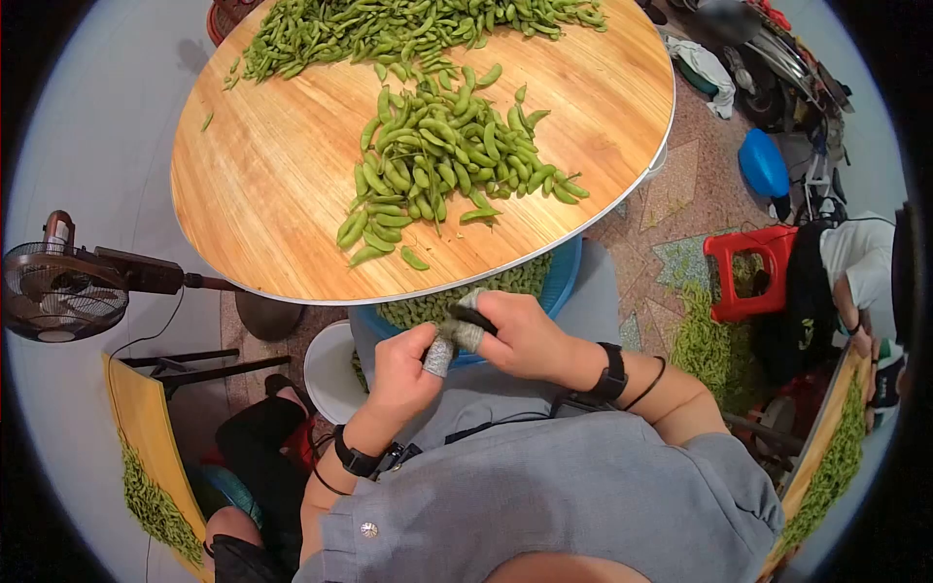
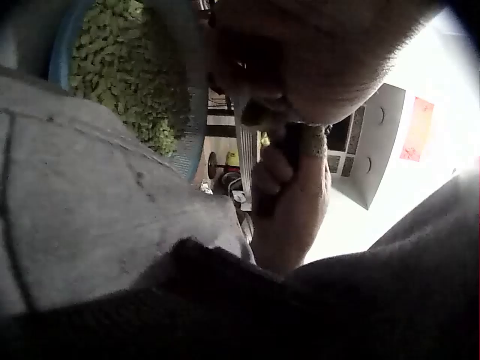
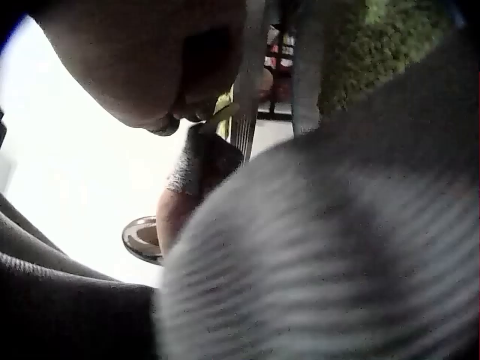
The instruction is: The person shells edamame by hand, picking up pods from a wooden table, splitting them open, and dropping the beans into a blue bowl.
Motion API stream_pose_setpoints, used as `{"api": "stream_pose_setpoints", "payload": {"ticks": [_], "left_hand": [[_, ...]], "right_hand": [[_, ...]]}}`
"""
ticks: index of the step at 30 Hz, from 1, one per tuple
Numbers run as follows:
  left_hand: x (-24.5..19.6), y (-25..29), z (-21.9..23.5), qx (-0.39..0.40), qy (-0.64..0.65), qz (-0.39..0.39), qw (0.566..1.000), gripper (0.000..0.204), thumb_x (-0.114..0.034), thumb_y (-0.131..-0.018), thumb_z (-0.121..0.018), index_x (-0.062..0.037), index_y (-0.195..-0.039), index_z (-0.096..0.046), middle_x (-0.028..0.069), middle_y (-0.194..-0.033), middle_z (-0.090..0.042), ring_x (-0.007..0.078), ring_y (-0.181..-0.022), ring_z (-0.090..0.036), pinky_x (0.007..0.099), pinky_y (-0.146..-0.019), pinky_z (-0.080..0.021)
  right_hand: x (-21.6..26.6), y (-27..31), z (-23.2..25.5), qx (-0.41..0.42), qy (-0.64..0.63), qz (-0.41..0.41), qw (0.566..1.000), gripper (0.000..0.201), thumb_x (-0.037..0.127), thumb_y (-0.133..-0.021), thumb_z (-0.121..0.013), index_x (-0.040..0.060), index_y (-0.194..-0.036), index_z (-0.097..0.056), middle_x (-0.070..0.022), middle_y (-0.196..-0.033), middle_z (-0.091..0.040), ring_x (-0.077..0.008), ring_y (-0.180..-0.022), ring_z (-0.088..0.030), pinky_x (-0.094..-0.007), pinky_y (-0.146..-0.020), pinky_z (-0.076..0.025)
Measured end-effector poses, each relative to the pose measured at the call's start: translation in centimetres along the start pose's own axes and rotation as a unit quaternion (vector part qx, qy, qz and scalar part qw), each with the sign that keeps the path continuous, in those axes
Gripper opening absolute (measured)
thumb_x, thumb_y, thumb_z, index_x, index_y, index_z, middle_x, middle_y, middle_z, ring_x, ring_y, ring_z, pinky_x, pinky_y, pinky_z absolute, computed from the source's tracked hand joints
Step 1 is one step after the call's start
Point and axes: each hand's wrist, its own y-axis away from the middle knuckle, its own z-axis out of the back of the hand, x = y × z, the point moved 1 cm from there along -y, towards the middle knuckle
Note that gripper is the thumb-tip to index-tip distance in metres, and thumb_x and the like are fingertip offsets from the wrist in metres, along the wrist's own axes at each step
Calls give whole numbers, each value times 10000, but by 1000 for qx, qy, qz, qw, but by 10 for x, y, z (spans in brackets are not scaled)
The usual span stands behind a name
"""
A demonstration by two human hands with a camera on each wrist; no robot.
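Note:
My left hand (image 1: 400,374) and right hand (image 1: 525,335) meet just past the table's near edge, above the lap. Grey wraps cover some of the fingers, and a dark strip lies along the right hand's fingers. Between the fingertips, both hands pinch a green soybean pod (image 3: 223,118), mostly hidden by the fingers in the head view. Below them, a blue basin (image 1: 573,277) holds a mass of shelled green beans (image 2: 124,75). On the wooden table (image 1: 262,185) in front lies a pile of whole soybean pods (image 1: 442,146).
A larger heap of pods (image 1: 389,29) covers the table's far side. Left of the lap stands a white bucket (image 1: 330,364); a fan (image 1: 68,291) is farther left. A red stool (image 1: 753,272) and pods on the floor (image 1: 700,340) lie right. Other people sit at both sides.

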Motion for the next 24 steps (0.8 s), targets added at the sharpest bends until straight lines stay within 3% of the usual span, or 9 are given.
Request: {"api": "stream_pose_setpoints", "payload": {"ticks": [5, 8, 11, 13, 14, 15, 19, 23, 24], "left_hand": [[-11, 3, 2, 51, 169, 32, 984, 82, -49, -858, -550, 9, -801, -560, 68, -610, -517, 156, -542, -533, 281, -539, -437], [-14, 4, 2, 124, 305, 105, 938, 106, -87, -902, -542, -10, -841, -583, -4, -613, -523, 84, -520, -517, 243, -512, -433], [-2, 5, -3, 137, 497, 148, 844, 119, -124, -924, -544, -23, -885, -595, -26, -621, -526, 55, -491, -485, 213, -490, -419], [3, 4, -1, 91, 460, 155, 870, 167, -157, -948, -527, -1, -914, -576, -11, -568, -452, 64, -473, -432, 249, -494, -435], [5, 5, 0, 89, 462, 154, 869, 167, -157, -948, -527, -1, -914, -576, -11, -568, -452, 64, -473, -432, 249, -494, -435], [9, 7, 4, 75, 401, 140, 902, 160, -149, -937, -543, -5, -880, -587, -11, -609, -489, 73, -512, -473, 233, -504, -425], [36, 11, 10, 4, 166, -23, 986, 149, -121, -917, -565, -2, -844, -618, 22, -785, -584, 118, -678, -567, 221, -601, -449], [33, 11, 13, -79, 212, -44, 973, 137, -111, -919, -560, 12, -928, -619, 83, -954, -626, 188, -854, -623, 260, -714, -503], [24, 12, 18, -70, 399, 69, 912, 155, -116, -922, -555, 23, -973, -600, 111, -1003, -628, 227, -898, -633, 291, -741, -524]], "right_hand": [[7, 1, -5, 90, -403, -246, 877, 176, 215, -920, -565, 55, -986, -533, -10, -684, -517, -77, -511, -453, -242, -458, -371], [4, 5, -5, 136, -555, -323, 755, 195, 244, -936, -555, 72, -1022, -521, 30, -678, -469, -45, -508, -389, -198, -443, -299], [-1, 2, 2, 152, -566, -345, 733, 188, 243, -933, -564, 80, -1014, -521, 44, -667, -427, -28, -507, -322, -185, -445, -254], [-13, 3, -1, 129, -496, -338, 789, 191, 228, -894, -603, 64, -956, -528, -16, -636, -495, -125, -463, -436, -268, -426, -344], [-21, 6, 0, 100, -203, -213, 951, 193, 223, -865, -629, 55, -908, -543, -66, -645, -516, -205, -482, -480, -316, -450, -380], [-17, 4, 2, 57, 115, -59, 990, 198, 218, -837, -654, 46, -860, -559, -116, -654, -537, -284, -500, -524, -364, -474, -416], [1, -18, 7, 20, 201, -40, 979, 176, 144, -727, -680, 37, -808, -566, -154, -688, -541, -354, -658, -579, -418, -572, -465], [16, -58, -12, -86, 211, 34, 973, 177, 114, -704, -674, 62, -840, -574, -122, -798, -560, -343, -702, -588, -414, -569, -481], [7, -64, -21, -75, 245, 21, 966, 190, 114, -695, -681, 66, -849, -580, -119, -817, -564, -331, -703, -594, -408, -566, -488]]}}
